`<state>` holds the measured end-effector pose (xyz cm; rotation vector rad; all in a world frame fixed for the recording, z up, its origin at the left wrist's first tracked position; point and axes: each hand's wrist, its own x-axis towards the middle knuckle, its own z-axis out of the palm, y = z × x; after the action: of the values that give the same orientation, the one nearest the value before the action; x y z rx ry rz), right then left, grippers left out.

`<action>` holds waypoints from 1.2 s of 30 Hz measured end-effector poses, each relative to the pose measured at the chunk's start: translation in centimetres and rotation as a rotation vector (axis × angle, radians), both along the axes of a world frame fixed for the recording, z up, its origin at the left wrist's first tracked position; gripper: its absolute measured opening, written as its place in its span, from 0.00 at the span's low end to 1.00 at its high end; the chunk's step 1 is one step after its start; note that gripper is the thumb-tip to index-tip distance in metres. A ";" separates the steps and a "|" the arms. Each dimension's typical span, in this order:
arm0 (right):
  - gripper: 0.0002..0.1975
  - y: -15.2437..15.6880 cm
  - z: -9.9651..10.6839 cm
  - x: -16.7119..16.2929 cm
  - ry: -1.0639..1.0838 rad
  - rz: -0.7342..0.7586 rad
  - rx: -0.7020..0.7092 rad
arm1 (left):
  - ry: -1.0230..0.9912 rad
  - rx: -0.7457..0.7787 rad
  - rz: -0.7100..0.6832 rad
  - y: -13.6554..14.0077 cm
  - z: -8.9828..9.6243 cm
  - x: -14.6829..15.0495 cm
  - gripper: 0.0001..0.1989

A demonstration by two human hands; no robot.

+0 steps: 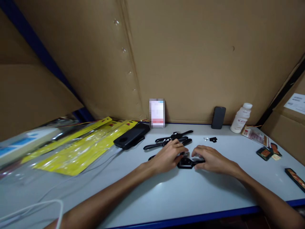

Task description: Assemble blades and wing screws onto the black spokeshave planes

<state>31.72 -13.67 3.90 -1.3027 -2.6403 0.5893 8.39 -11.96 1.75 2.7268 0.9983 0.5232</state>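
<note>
A black spokeshave (185, 163) lies on the table in front of me, its middle body showing between my hands. My left hand (169, 156) is closed over its left side, fingers curled at the body and covering part of that handle. The right handle runs into my right hand (211, 159), whose thumb and fingers are bent around it. Just behind my left hand, more black spokeshaves (164, 144) lie side by side. Small silver screws (205, 139) and a small black plate (213, 139) are on the table beyond my right hand.
Yellow-edged clear plastic packages (78, 152) cover the left side, beside a black cabled device (132, 136). At the back stand a blurred card (157, 113), a phone (218, 117) and a white bottle (241, 119). Small dark packets (265, 153) lie right. Cardboard (186, 63) walls the back.
</note>
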 end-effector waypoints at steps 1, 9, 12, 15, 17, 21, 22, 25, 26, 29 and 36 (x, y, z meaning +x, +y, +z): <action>0.13 -0.2 0.2 0.0 -0.032 -0.007 0.008 | 0.015 0.006 -0.003 0.0 0.0 -0.1 0.15; 0.08 -0.4 0.8 -0.2 -0.020 0.167 -0.028 | 0.079 0.026 -0.052 0.3 0.3 -0.9 0.20; 0.08 -0.8 0.8 -0.6 0.007 0.203 -0.060 | 0.089 0.009 -0.058 0.3 0.3 -0.9 0.19; 0.06 -1.2 0.6 -1.0 0.017 0.207 -0.058 | 0.089 0.005 -0.009 0.2 0.1 -0.7 0.22; 0.05 -1.3 0.5 -1.1 0.007 0.201 -0.048 | 0.075 -0.027 0.034 0.0 0.0 -0.5 0.25; 0.05 -1.3 0.5 -1.1 -0.012 0.192 -0.036 | -0.024 -0.215 0.130 -0.2 0.1 -0.3 0.16; 0.05 -1.2 0.5 -1.0 -0.011 0.193 -0.036 | -0.059 -0.264 0.142 -0.2 0.1 -0.4 0.11; 0.04 -1.2 0.4 -1.0 -0.009 0.196 -0.036 | -0.135 -0.347 0.162 0.4 0.3 -0.6 0.03; 0.04 -1.2 0.3 -0.9 -0.010 0.195 -0.035 | -0.151 -0.366 0.168 0.7 0.3 -0.8 0.03; 0.04 -1.0 0.0 -0.9 -0.010 0.202 -0.027 | -0.230 -0.454 0.187 1.4 0.6 -1.2 0.07; 0.04 -0.8 0.3 -0.7 -0.018 0.191 -0.029 | -0.214 -0.695 0.079 1.2 0.8 -1.4 0.08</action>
<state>30.99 -14.51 4.21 -1.0750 -2.8015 0.6457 6.94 -10.79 2.57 1.9843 0.9979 0.3755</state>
